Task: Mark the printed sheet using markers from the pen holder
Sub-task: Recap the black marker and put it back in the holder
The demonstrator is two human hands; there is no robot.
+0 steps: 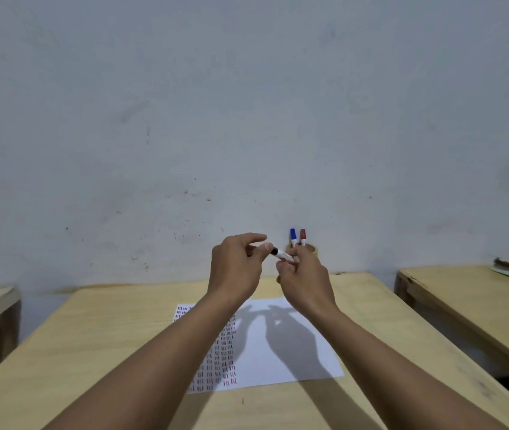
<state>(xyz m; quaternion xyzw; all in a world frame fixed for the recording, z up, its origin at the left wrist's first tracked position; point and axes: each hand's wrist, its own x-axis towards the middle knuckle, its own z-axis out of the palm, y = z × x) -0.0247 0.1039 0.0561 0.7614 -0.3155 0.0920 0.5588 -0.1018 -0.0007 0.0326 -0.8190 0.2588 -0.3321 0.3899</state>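
Both hands are raised above the table (116,330): right hand (304,282) clamps the marker (284,256) barrel, left hand (237,268) pinches its dark cap end. Marker axis runs left to right between them. Printed sheet (293,352) lies directly below, towards the person; pen holder (314,250) stands just behind the right hand.

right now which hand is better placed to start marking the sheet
Probably right. The right hand already grips the marker by its barrel, while the left hand only pinches its dark end.
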